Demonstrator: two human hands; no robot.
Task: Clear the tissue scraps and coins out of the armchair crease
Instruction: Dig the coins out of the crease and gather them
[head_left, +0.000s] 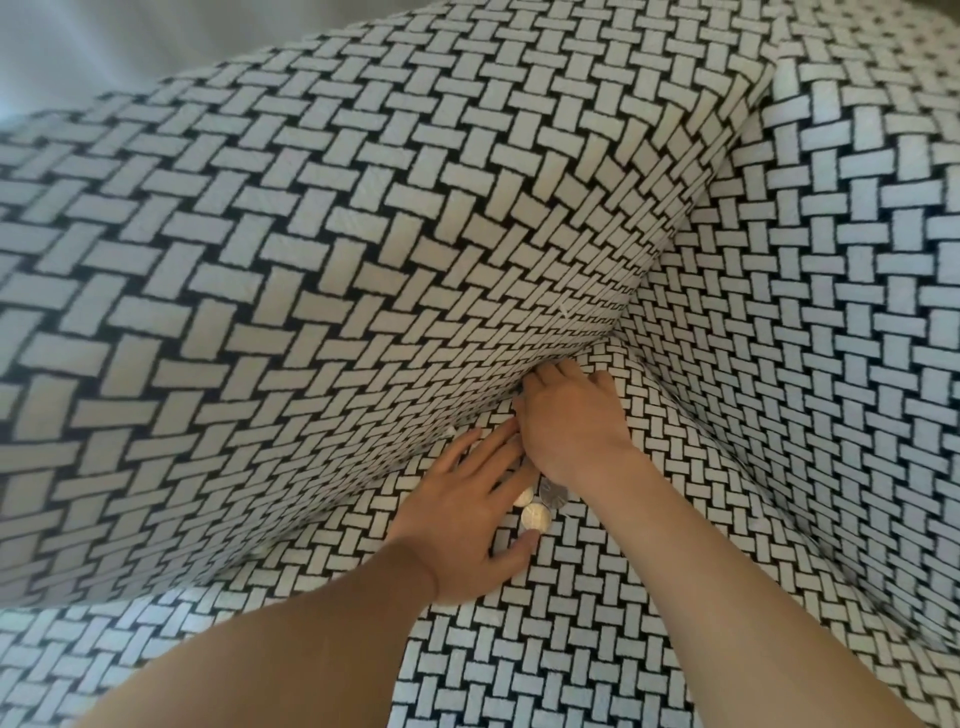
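The armchair (322, 249) is covered in black-and-white woven-pattern fabric. Its crease runs between the left arm and the seat (597, 597). My right hand (566, 421) reaches into the crease near the back corner, and its fingertips are hidden in the fold. My left hand (467, 514) lies on the seat beside it with fingers spread fairly straight, next to three coins (535, 512) lying on the seat between the two hands. A small white tissue scrap (451, 430) shows at the crease by my left fingertips, and another tissue scrap (565, 310) sits higher on the arm.
The chair back (831, 291) rises on the right. Pale curtain or wall (93, 41) shows beyond the chair arm at top left.
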